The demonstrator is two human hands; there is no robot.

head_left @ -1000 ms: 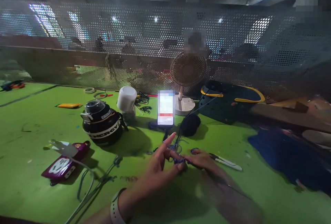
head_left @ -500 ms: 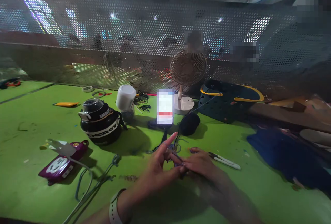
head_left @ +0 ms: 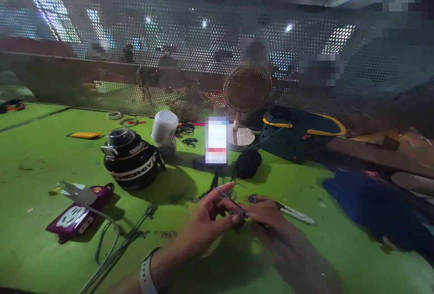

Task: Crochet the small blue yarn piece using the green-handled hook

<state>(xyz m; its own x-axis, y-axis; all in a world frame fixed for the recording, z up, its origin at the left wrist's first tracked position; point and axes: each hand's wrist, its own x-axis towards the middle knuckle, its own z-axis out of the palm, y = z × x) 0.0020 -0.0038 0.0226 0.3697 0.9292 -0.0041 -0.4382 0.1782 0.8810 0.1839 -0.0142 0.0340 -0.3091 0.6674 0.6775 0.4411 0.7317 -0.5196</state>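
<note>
Both my hands meet low in the middle of the green table. My left hand pinches a small blue-purple crochet piece, with its forefinger raised and a strand of yarn running over it. My right hand is closed on a thin crochet hook at the same piece; the hook is mostly hidden by my fingers. The yarn leads back to a dark ball of yarn just beyond my hands. A white band sits on my left wrist.
A lit phone stands propped behind my hands. A black jug, a white cup, a small fan, a dark basket, white snips, a purple power strip with cords, and blue fabric surround them.
My left forefinger has dropped lower and tilted right. My hands have stayed together at the crochet piece, shifting slightly. The view has drifted a little.
</note>
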